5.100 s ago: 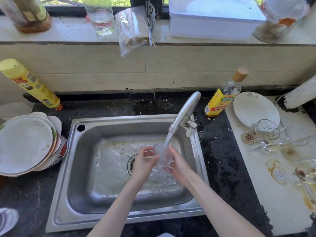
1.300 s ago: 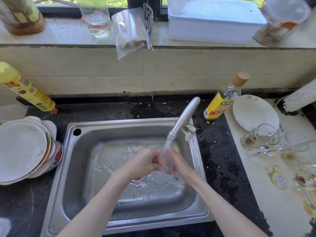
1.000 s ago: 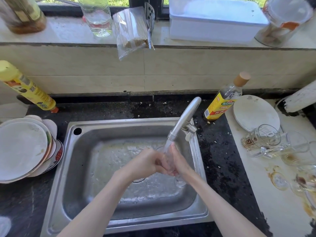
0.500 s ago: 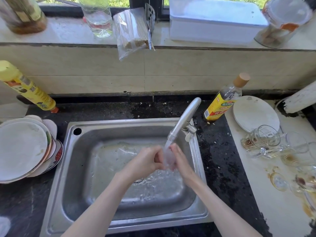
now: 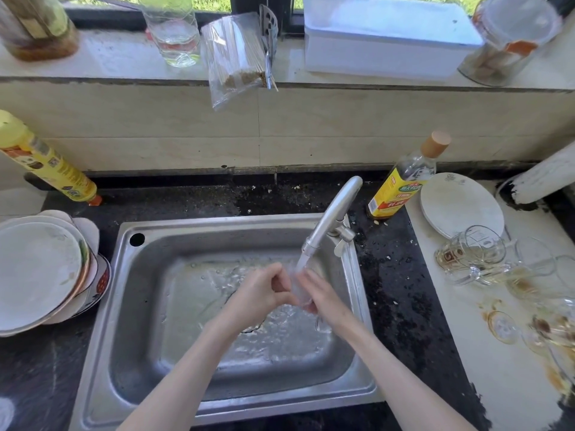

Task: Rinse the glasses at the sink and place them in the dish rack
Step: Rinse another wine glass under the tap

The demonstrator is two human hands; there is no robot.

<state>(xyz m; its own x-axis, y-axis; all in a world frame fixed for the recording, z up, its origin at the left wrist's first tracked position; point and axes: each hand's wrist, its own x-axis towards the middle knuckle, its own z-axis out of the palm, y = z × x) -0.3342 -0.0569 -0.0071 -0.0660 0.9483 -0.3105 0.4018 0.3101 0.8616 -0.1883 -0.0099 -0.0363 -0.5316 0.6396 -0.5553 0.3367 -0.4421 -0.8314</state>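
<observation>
The glass (image 5: 299, 290) being rinsed is clear and nearly lost in the running water, so its outline and which way its mouth faces are hard to make out; it sits over the sink (image 5: 149, 309) under the tap (image 5: 333, 219), between the two hands. The left hand (image 5: 264, 293) has its fingers curled against one side of the glass and the right hand (image 5: 320, 298) wraps the other, hiding most of it. On the table to the right, stained glasses (image 5: 473, 253) lie tumbled together, the outermost cut off by the frame edge.
</observation>
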